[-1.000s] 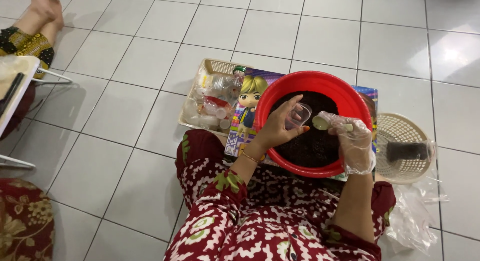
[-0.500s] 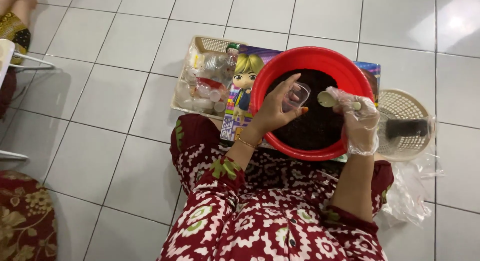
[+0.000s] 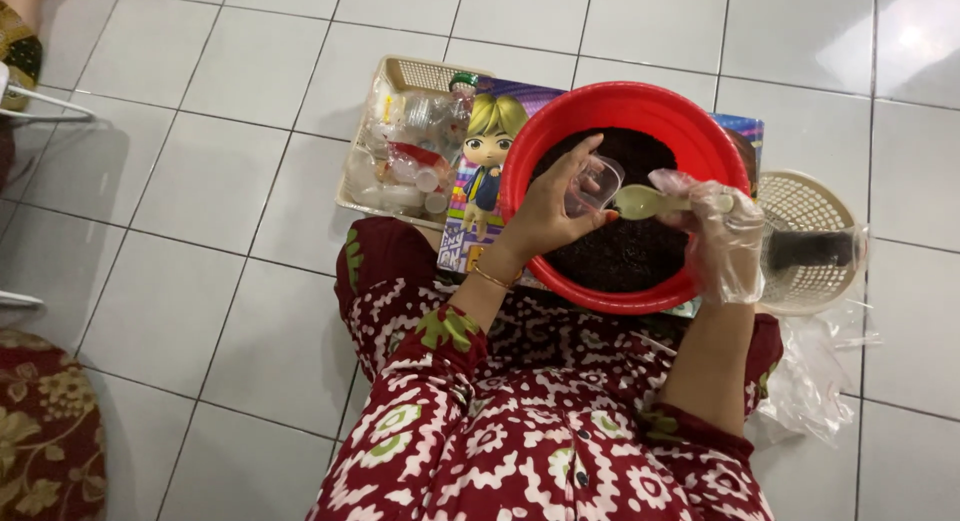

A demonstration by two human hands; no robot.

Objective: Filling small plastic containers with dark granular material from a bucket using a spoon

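One red basin (image 3: 640,106), two baskets. Left hand (image 3: 550,206) grip curled around one clear cup (image 3: 595,181); gloved right hand (image 3: 725,236) pinches one spoon (image 3: 650,201).

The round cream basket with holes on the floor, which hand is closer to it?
Right. The right hand, in a clear plastic glove and holding a pale spoon, is beside the round cream perforated basket. The left hand holds a small clear cup over the red bowl, farther away.
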